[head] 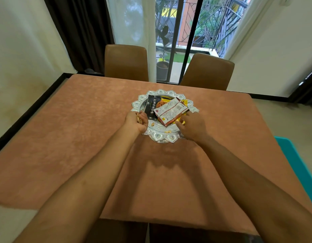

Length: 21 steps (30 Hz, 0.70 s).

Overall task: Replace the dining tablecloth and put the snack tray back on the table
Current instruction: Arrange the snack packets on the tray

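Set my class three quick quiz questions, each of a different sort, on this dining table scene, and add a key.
1. True or false: the silver snack tray is square.
2. Which word is printed on the black packet? A cashews, B almonds, C raisins.
3. How many chairs stand beyond the far edge of the tablecloth?

Key: 1 false, it is round with a scalloped rim. 2 B. 3 two.

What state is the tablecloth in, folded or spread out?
Spread out: the tablecloth lies flat, with no folds showing, and the snack tray stands on its middle.
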Tool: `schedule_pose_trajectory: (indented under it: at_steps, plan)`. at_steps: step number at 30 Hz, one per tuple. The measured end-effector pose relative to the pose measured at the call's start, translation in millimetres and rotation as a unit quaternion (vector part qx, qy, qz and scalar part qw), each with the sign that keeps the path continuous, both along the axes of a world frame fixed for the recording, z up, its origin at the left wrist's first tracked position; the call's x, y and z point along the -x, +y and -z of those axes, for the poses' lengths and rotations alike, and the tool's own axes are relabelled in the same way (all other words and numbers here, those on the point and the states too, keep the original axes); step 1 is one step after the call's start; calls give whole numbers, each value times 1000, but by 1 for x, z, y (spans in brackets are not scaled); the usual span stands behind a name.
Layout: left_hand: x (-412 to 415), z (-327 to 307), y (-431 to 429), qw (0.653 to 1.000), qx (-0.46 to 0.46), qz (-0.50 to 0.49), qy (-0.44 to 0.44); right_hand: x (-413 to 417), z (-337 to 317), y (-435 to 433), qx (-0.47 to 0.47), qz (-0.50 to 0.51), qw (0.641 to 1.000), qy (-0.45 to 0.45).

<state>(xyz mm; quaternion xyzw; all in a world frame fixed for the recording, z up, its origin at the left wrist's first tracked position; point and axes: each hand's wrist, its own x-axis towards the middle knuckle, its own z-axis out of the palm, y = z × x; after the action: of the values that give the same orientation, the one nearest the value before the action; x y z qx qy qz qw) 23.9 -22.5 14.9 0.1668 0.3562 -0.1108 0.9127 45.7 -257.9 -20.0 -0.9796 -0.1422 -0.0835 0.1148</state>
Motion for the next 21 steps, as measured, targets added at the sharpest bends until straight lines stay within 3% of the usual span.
schedule_pose_trajectory:
  at_steps: [8, 13, 18, 21]
  plan:
    - [1, 1, 7, 994, -68, 83, -8, -10, -8, 26, 84, -97, 984, 126]
    - [1, 5, 13, 992, -81, 93, 8, -12, -10, 49, 38, -125, 973, 190]
    - [-1, 5, 19, 987, -112, 118, 6, -21, -21, 41, -91, -69, 981, 159]
    - [0, 5, 21, 985, -124, 115, 14, -29, -34, 20, -58, -63, 980, 180]
